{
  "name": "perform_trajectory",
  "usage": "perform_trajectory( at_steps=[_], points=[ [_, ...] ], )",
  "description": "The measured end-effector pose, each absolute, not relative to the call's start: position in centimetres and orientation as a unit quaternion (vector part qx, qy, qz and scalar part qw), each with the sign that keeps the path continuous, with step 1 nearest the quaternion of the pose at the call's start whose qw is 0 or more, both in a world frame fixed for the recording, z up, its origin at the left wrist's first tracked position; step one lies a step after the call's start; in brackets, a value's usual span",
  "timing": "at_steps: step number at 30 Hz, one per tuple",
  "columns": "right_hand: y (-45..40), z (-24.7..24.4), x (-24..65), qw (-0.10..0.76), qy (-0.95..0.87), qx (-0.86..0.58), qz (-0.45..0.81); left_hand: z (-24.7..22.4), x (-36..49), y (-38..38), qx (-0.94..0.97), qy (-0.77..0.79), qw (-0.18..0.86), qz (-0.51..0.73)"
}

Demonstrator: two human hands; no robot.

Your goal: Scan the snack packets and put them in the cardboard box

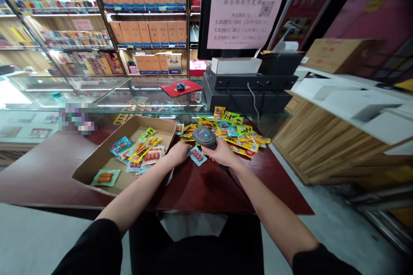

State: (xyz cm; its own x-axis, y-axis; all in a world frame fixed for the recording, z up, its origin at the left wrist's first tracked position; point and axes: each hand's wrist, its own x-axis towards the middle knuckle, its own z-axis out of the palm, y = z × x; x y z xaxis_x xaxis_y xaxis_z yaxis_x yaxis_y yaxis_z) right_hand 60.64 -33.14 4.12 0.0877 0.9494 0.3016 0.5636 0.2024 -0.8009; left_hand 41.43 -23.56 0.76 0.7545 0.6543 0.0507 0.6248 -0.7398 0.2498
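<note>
black sleeves (92, 247) lead to hands: left hand (178, 154) pinching sausage packet (198, 156), right hand (222, 154) gripping scanner (205, 137).

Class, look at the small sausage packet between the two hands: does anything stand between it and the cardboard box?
Yes. The left hand lies between the sausage packet and the cardboard box. Beyond the hand, the box's right wall also rises, so a flat slide along the table would likely be blocked.

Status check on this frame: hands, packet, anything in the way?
Right hand gripping scanner. Left hand at edge of blue packet, grip unclear. Snack pile just beyond; cable trailing beside right forearm.
</note>
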Motion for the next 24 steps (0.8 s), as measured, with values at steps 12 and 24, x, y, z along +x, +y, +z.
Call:
perform_trajectory(
  at_steps=[12,24],
  points=[
    [-33.2,4.8,60.2,0.448,-0.625,-0.592,0.24,4.8,38.7,-20.6,0.533,0.374,0.588,0.48],
    [-32.3,4.5,58.3,0.428,-0.661,-0.576,0.219,5.0,38.3,-20.4,0.44,0.399,0.606,0.529]
  ],
)
